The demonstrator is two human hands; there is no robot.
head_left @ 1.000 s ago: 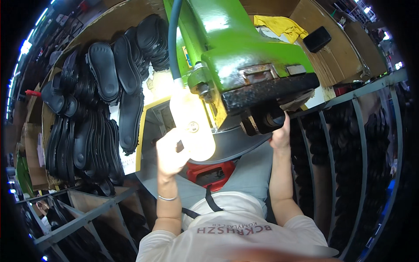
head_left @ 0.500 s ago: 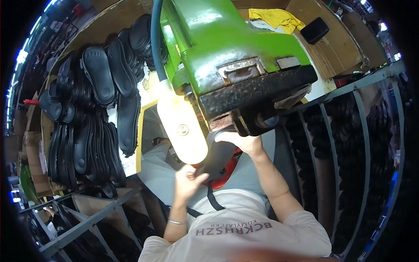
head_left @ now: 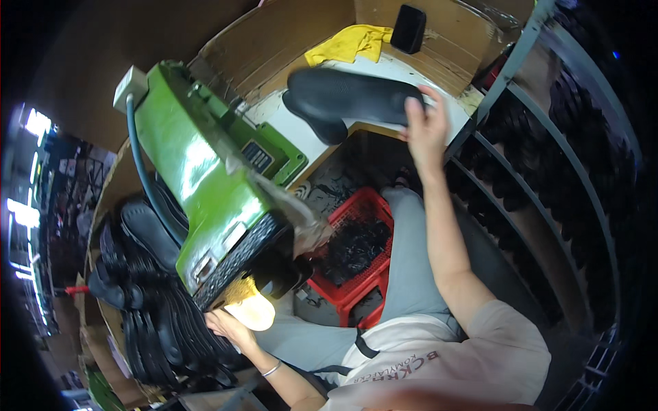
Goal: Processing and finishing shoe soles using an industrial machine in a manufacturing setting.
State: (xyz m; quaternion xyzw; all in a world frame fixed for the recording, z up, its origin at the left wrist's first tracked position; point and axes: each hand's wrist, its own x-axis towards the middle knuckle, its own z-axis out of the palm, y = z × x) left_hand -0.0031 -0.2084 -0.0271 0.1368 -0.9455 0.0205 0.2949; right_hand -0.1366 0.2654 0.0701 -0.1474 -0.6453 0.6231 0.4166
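My right hand (head_left: pixel 428 130) reaches out over the white table at the far side. Its thumb and fingers are closed on one end of a black shoe sole (head_left: pixel 349 94), which is slightly blurred. Partly beneath that sole lies a second black sole (head_left: pixel 321 125). My left hand (head_left: pixel 232 330) is low at the left, beside the glowing lamp (head_left: pixel 252 312) under the head of a green machine (head_left: pixel 205 164). It is next to stacked black soles (head_left: pixel 171 322); its fingertips are partly hidden, so whether it grips one cannot be told.
A red basket (head_left: pixel 346 298) with black trimmings stands between my legs. On the white tabletop (head_left: pixel 271 113) are a yellow cloth (head_left: pixel 349 42) and a dark rectangular block (head_left: pixel 408 29), with cardboard walls behind. Metal racks (head_left: pixel 541 123) of dark items stand at the right.
My right hand has moved from under the machine head to the far table with a sole. My left hand has moved left toward the stacked soles. The view has turned, shifting the machine leftward.
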